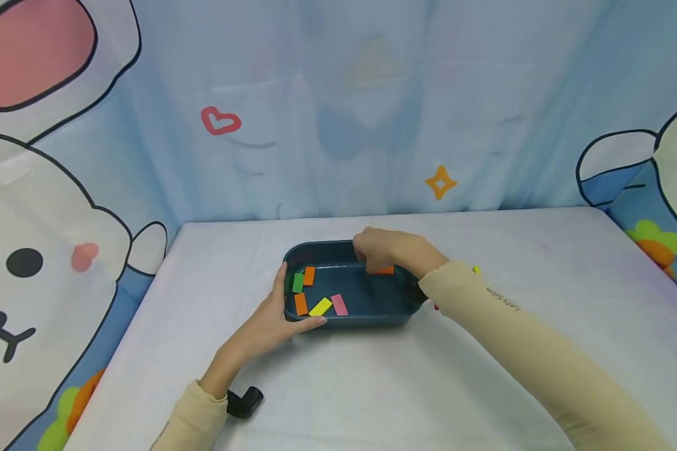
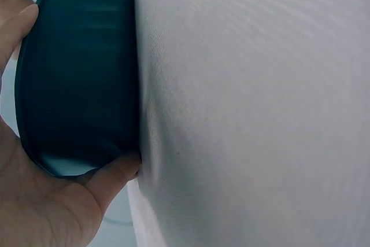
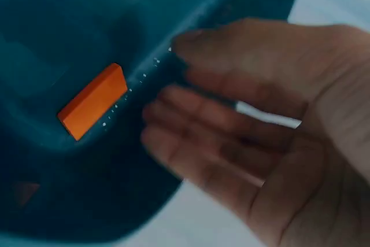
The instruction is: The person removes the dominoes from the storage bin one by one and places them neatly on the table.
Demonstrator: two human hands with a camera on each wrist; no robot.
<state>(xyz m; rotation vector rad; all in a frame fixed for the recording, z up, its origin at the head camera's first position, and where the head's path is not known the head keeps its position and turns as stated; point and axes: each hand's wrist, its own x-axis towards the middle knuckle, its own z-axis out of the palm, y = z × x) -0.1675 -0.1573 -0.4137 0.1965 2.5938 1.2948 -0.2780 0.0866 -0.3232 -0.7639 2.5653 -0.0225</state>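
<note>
A dark teal tray [image 1: 367, 297] stands on the white-covered table. My left hand [image 1: 262, 322] grips its left end, the thumb along the front side and the fingers at the left side. In the left wrist view the thumb and fingers span the tray wall [image 2: 81, 85]. Over the back rim, toward the right, is my right hand [image 1: 386, 247], its fingers loosely bent and blurred in the right wrist view, with nothing seen between them. Close by inside the tray lies an orange block [image 3: 92, 102]. At the left end are orange [image 1: 309, 276], green [image 1: 298, 282], yellow [image 1: 320, 307] and pink [image 1: 338, 305] blocks.
Beyond the right sleeve a bit of a yellow piece [image 1: 476, 269] shows on the table, and a red piece [image 1: 436, 307] peeks out beside the tray. A black device [image 1: 245, 402] sits at the left wrist. A patterned blue curtain [image 1: 372, 125] hangs behind.
</note>
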